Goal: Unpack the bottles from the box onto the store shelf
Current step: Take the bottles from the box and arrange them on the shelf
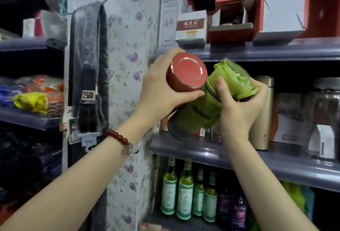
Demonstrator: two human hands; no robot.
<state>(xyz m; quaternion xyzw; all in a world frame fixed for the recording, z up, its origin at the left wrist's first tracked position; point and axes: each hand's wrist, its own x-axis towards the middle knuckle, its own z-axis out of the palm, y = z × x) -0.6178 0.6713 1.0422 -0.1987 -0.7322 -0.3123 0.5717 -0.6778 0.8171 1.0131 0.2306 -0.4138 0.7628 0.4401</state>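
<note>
While our left hand (161, 85) grips the red bottle (185, 74) and our right hand (239, 109) the green bottle (207, 100) above the middle shelf (257, 159), both tilted and touching, either could slip.

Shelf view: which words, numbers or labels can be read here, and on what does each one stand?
"48": handwritten on the white box on the upper shelf.
Red label on the neighbouring white box: too blurred.
Green glass bottles below: labels too small.
Gold flask: marking unreadable.

red bottle (185, 76) body — hidden by left hand (161, 85) | box labels (190, 26) — blurred
</note>
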